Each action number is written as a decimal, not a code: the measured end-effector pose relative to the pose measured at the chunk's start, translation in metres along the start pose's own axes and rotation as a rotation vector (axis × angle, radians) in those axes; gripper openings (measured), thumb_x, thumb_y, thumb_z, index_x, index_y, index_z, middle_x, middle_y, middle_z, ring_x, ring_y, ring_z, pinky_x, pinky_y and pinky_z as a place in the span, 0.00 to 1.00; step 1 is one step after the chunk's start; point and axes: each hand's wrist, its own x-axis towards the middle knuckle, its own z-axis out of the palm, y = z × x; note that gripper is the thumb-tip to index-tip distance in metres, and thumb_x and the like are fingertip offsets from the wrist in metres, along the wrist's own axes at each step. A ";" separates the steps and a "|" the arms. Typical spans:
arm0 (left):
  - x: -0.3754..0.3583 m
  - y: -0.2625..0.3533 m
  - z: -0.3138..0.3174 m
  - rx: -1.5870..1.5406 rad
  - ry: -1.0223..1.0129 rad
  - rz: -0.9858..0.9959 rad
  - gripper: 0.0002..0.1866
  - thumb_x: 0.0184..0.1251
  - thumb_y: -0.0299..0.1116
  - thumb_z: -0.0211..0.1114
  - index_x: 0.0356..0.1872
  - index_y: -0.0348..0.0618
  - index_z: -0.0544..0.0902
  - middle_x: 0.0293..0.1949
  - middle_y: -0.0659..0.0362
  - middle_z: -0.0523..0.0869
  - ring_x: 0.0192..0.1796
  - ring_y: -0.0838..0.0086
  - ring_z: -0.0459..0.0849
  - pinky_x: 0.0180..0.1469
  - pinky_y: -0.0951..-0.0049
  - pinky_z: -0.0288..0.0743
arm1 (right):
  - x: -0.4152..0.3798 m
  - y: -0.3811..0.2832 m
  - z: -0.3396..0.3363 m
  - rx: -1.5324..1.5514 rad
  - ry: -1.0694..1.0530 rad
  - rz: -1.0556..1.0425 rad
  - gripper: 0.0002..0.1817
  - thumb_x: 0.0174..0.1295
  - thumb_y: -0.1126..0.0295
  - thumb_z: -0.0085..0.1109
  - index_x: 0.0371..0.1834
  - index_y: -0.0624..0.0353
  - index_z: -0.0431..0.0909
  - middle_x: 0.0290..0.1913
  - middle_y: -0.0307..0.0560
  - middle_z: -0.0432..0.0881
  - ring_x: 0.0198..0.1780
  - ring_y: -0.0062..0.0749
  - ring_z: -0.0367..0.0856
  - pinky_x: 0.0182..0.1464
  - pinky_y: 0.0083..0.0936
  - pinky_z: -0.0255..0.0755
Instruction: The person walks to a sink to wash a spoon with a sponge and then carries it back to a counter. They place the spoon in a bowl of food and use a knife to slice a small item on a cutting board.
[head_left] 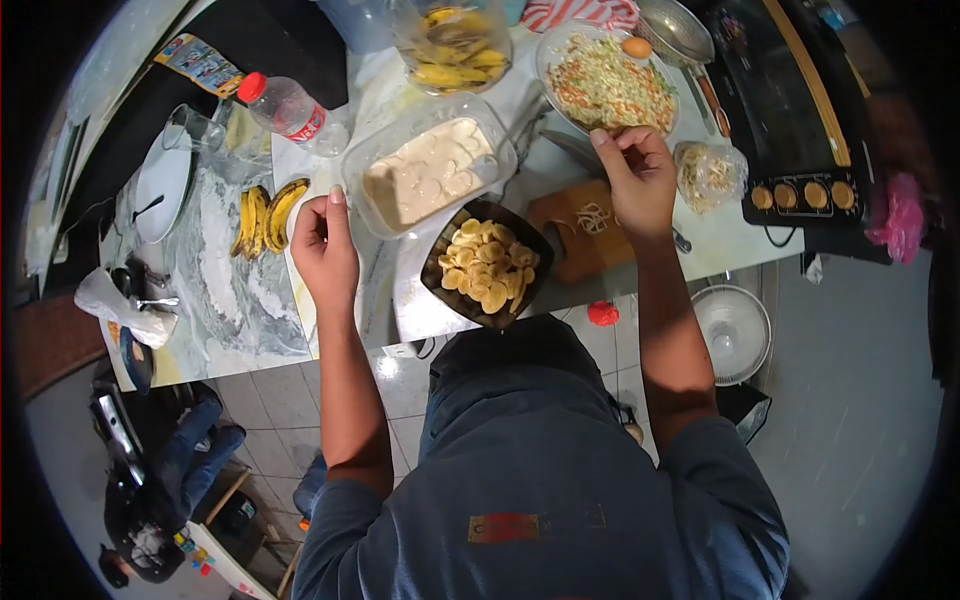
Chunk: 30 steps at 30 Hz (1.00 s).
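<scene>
My left hand [325, 245] is closed, thumb up, just left of a clear plastic container [360, 175] of creamy batter [425, 175] with round slices in it. Nothing shows in its fingers. My right hand [638, 185] has loosely curled fingers near the rim of a plate of shredded vegetables [610, 85]; I see nothing held there. Between my hands, a dark square bowl [436, 272] holds banana slices [487, 265]. Right of it lies a wooden cutting board [575, 255] with pale shreds [592, 218]. A knife blade [570, 146] lies between the board and the plate.
Several bananas [265, 218] and a red-capped bottle [295, 120] stand to the left. A bag of bananas [455, 50] is at the back. On the right are a bag of sprouts [708, 175] and a toaster oven [770, 100]. Another person [150, 510] is at lower left.
</scene>
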 end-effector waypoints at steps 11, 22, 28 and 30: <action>-0.039 0.036 0.054 -0.096 -0.397 0.045 0.07 0.68 0.31 0.64 0.35 0.37 0.81 0.25 0.71 0.74 0.28 0.89 0.67 0.31 0.86 0.61 | -0.069 -0.045 -0.046 -0.020 0.007 0.195 0.04 0.62 0.74 0.64 0.36 0.62 0.80 0.35 0.36 0.82 0.40 0.16 0.77 0.44 0.15 0.71; -0.117 0.101 0.124 -0.130 -0.680 0.202 0.08 0.68 0.31 0.64 0.35 0.36 0.80 0.26 0.70 0.73 0.28 0.88 0.67 0.31 0.86 0.61 | -0.164 -0.065 -0.144 0.136 0.195 0.006 0.08 0.62 0.77 0.62 0.43 0.61 0.77 0.37 0.31 0.78 0.39 0.11 0.74 0.43 0.12 0.68; -0.283 0.154 0.228 -0.207 -1.156 0.378 0.08 0.66 0.31 0.65 0.33 0.37 0.80 0.26 0.69 0.74 0.29 0.87 0.68 0.33 0.84 0.63 | -0.328 -0.110 -0.278 -0.046 0.618 0.037 0.07 0.63 0.68 0.63 0.39 0.60 0.79 0.29 0.27 0.75 0.29 0.09 0.69 0.33 0.12 0.65; -0.370 0.179 0.256 -0.263 -1.357 0.392 0.08 0.66 0.32 0.65 0.34 0.37 0.80 0.26 0.69 0.75 0.30 0.86 0.69 0.35 0.84 0.64 | -0.408 -0.129 -0.320 -0.100 0.824 0.019 0.08 0.63 0.68 0.63 0.39 0.60 0.79 0.29 0.27 0.75 0.30 0.09 0.69 0.33 0.12 0.65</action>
